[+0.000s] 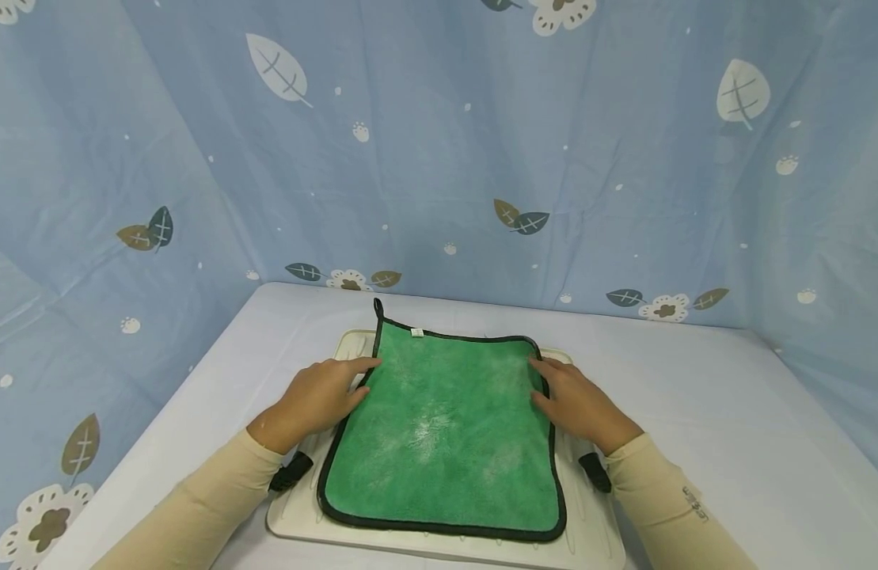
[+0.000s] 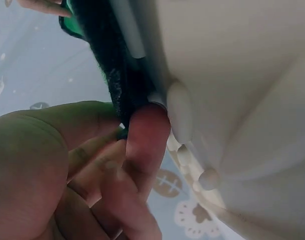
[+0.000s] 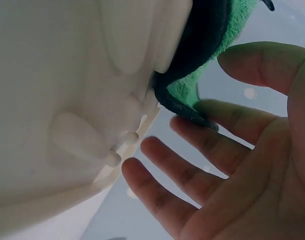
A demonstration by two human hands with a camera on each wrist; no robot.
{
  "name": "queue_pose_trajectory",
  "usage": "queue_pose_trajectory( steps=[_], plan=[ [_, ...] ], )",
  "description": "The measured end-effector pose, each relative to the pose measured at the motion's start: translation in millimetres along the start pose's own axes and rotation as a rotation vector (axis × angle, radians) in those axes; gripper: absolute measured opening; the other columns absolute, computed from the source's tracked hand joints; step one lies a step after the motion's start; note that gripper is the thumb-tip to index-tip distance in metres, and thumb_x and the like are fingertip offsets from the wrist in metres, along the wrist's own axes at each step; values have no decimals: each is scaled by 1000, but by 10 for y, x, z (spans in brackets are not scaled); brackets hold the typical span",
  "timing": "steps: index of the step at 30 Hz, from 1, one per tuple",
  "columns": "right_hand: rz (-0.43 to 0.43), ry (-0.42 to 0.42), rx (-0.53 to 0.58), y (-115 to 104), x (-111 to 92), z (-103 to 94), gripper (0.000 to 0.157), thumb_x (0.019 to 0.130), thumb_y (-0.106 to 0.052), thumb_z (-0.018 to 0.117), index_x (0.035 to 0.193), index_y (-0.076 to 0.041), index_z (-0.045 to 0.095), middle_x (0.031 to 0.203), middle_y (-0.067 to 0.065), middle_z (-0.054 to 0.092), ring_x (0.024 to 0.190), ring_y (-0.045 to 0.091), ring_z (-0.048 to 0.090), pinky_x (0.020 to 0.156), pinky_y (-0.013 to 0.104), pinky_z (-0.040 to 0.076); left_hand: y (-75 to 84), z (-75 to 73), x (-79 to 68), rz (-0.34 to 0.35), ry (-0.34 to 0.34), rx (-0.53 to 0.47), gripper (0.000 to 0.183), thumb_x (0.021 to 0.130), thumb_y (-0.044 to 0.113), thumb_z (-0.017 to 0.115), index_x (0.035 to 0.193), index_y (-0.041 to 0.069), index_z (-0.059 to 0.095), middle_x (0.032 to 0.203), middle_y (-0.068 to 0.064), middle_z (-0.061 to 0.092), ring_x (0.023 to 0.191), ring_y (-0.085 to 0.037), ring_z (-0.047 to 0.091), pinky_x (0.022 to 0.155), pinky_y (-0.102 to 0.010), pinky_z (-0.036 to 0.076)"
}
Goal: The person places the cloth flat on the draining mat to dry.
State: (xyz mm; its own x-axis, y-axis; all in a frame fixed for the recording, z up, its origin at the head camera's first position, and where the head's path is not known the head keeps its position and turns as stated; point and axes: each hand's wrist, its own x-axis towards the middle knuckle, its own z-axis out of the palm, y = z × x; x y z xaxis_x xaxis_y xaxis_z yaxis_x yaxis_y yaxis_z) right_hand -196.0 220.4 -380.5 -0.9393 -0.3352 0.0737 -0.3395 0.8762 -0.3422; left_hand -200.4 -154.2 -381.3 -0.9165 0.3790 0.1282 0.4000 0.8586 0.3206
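Green cloth: lower middle of the frame in the head view, spread over the ribbed cream board (image 1: 289, 518); the green cloth (image 1: 446, 443) has a black border, a small loop (image 1: 378, 309) at its upper left corner, and a white label (image 1: 417, 332) along its top edge.
Left hand: at the cloth's left edge; the left hand (image 1: 321, 400) pinches that edge between thumb and finger, the finger against the board in the left wrist view.
Right hand: at the cloth's right edge; the right hand (image 1: 577, 400) has its fingers loosely spread, thumb and forefinger touching the cloth, the others apart from it.
Board sides: a black piece (image 1: 291, 473) at lower left; another at lower right.
Surroundings: white table (image 1: 695, 396) across the lower frame; blue leaf-patterned curtain (image 1: 439, 142) filling the upper frame.
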Motion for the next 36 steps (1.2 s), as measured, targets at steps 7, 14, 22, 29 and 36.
queue_pose_trajectory(
  steps=[7, 14, 22, 29, 36],
  plan=[
    [-37, 26, -16, 13, 10, 1, 34, 94, -11, 65, 123, 7, 66, 124, 23, 67, 118, 41, 62, 99, 54, 50, -16, 21, 7, 5, 22, -17, 45, 90, 7, 72, 134, 14, 64, 110, -11, 75, 42, -7, 34, 41, -25, 34],
    [-24, 32, -8, -1, 13, -20, 39, 91, -9, 69, 126, 9, 64, 130, 26, 62, 124, 44, 57, 102, 56, 47, 5, -10, 4, -17, 15, -53, 43, 91, 4, 71, 133, 13, 65, 89, -9, 74, 43, -8, 34, 43, -25, 34],
    [-5, 60, -53, -11, 18, 9, 47, 90, -13, 73, 129, 10, 61, 132, 28, 60, 124, 45, 56, 102, 55, 47, 12, -23, -3, -15, 38, -60, 42, 91, 4, 71, 132, 11, 66, 79, -8, 70, 43, -8, 33, 44, -25, 34],
    [-19, 57, -135, -37, -40, -4, 47, 89, -20, 75, 130, 1, 64, 139, 28, 53, 127, 47, 52, 98, 59, 48, 23, -26, -4, -27, 9, -43, 43, 90, 5, 72, 132, 12, 66, 110, -13, 74, 45, -9, 38, 44, -26, 36],
    [-191, 196, -136, -231, -89, -29, 37, 85, -16, 80, 119, -4, 71, 133, 23, 58, 123, 42, 56, 95, 56, 51, 46, -84, -32, -31, 57, 37, 41, 87, 16, 78, 127, 14, 69, 123, -13, 68, 55, -12, 49, 49, -28, 40]
  ],
)
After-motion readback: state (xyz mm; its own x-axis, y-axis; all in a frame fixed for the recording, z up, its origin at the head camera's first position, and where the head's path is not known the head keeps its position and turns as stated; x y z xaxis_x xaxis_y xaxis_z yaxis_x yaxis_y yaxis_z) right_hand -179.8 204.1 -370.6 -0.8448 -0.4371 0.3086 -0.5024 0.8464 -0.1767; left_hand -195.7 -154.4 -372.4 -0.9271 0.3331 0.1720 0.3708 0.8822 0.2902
